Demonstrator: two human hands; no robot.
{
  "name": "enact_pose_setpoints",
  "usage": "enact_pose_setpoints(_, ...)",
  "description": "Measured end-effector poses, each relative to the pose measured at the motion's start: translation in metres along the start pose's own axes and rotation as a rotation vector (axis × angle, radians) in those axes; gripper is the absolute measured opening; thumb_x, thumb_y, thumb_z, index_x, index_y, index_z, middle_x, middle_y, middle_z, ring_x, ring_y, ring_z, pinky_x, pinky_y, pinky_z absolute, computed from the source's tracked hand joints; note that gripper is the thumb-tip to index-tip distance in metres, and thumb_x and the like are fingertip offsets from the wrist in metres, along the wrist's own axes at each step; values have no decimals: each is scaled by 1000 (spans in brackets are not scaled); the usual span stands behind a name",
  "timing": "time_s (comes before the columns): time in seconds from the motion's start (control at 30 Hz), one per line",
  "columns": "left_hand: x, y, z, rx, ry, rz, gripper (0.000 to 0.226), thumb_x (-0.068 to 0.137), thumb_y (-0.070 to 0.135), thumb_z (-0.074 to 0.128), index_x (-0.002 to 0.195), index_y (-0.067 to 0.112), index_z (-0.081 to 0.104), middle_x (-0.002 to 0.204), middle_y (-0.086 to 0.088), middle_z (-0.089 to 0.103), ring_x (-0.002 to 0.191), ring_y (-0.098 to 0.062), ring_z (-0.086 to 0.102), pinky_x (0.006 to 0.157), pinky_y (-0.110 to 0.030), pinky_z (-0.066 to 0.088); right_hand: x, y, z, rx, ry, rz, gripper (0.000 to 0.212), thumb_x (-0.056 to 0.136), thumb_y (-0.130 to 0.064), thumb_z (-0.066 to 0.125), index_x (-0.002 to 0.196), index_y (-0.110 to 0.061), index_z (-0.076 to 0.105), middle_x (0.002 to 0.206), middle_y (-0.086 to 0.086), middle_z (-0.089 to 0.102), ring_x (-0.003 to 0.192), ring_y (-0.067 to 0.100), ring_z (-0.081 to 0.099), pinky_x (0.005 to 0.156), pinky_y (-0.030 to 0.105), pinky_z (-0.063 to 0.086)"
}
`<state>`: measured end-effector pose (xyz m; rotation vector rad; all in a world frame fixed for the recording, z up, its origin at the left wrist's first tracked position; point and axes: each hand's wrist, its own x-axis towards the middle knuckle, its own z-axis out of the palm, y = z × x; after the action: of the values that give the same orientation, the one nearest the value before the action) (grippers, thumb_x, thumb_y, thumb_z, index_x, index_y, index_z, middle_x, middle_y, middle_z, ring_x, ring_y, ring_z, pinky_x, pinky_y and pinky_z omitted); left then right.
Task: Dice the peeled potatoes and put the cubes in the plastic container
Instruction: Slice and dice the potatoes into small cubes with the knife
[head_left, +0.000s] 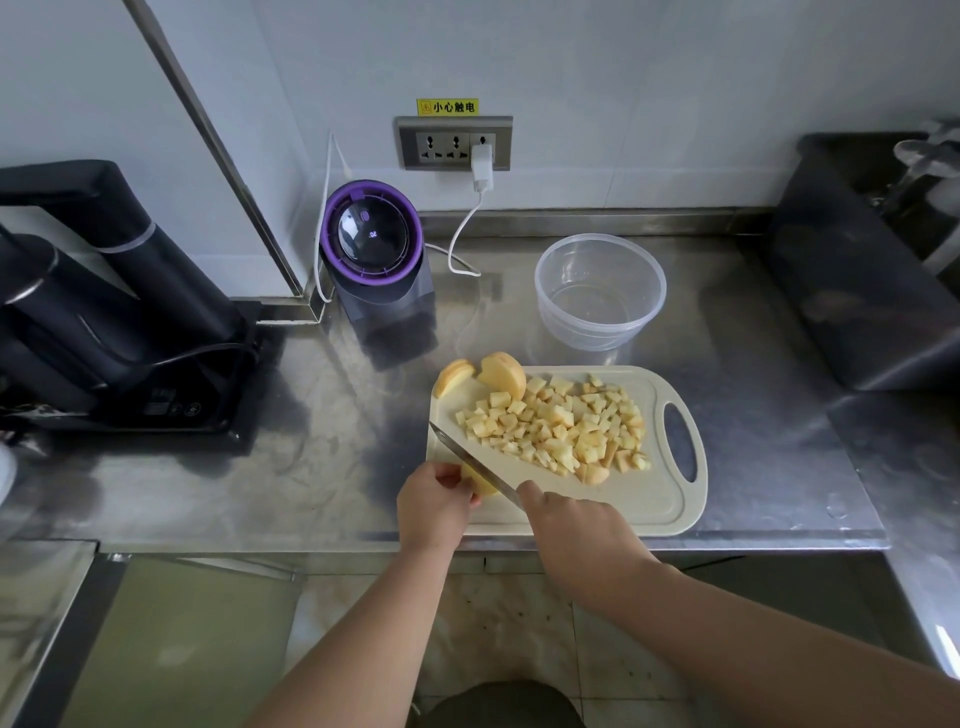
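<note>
Beige board (644, 499) at lower centre carries cubes (561, 428). Left hand (434, 506) grips a potato piece (480, 483); right hand (576, 525) apparently clasps the knife (470, 460). Container (600, 291) stands beyond.

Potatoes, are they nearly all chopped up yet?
Partway. Done: a big pile of potato cubes lies on the cutting board. In hand: the left hand holds a potato piece while the right hand holds the knife across it. Left: two potato chunks at the board's far corner are uncut, and the plastic container holds no cubes.
</note>
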<state>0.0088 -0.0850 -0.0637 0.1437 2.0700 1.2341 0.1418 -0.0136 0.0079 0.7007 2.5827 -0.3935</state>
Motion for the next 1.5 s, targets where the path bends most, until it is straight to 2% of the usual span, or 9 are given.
enact_pose_setpoints(0.1,0,0,0,11,3,10,26,85,3,64,76,27,60,85,-2,71,85,-26,70,86,-48,56,1,-3,0,-14,-18,1,43,96,-5,49,133,-14,29,88,1,49,66,15,51,54,26,42)
enact_pose_setpoints(0.37,0,2,-1,-3,-3,-3,34,86,-1,62,72,30,59,82,0,70,83,-26,71,81,-48,58,10,-3,-1,41,-98,7,43,96,-3,49,133,-15,32,91,2,55,77,19,62,70,32,55)
enact_pose_setpoints(0.57,-3,4,-2,-8,-3,8,31,88,-1,62,73,26,58,80,1,68,79,-24,71,82,-45,58,19,-6,-3,60,-66,62,38,92,3,45,123,-15,33,75,-2,43,69,20,52,60,31,45)
enact_pose_setpoints(0.7,-4,2,-3,6,-13,13,11,90,4,62,88,14,65,87,-3,71,79,-20,71,79,-46,58,20,-8,-5,112,-2,81,39,89,6,42,120,-15,32,72,-3,39,67,23,49,61,33,40)
enact_pose_setpoints(0.8,-3,-1,-3,43,-5,20,14,89,9,61,86,22,65,89,-2,72,85,-19,70,76,-49,58,13,-6,-7,120,2,74,37,91,3,42,121,-17,32,74,-3,43,71,22,53,62,33,44)
enact_pose_setpoints(0.93,-7,4,-5,52,-16,0,20,86,8,63,80,27,61,87,-4,72,87,-26,68,77,-51,58,3,-10,-7,118,-31,58,40,94,-2,46,128,-19,31,89,1,56,79,19,62,72,33,56)
enact_pose_setpoints(1.1,-7,4,-5,21,-21,-11,15,84,8,64,82,23,61,86,-5,72,87,-26,68,77,-53,57,3,-13,-4,99,-34,57,40,96,-3,45,131,-18,32,97,3,59,81,19,63,73,33,56)
enact_pose_setpoints(1.27,-7,2,-5,22,-13,0,13,83,6,65,85,19,63,88,-7,72,88,-28,68,78,-53,57,5,-16,1,35,-21,38,41,95,-2,48,131,-15,32,95,3,56,80,20,63,68,31,54)
enact_pose_setpoints(1.5,-9,4,-6,-17,-5,-8,23,89,3,58,82,25,58,92,-3,70,82,-16,71,73,-49,59,12,-17,7,4,-57,43,40,96,-3,48,130,-14,32,91,3,53,79,20,61,70,32,54)
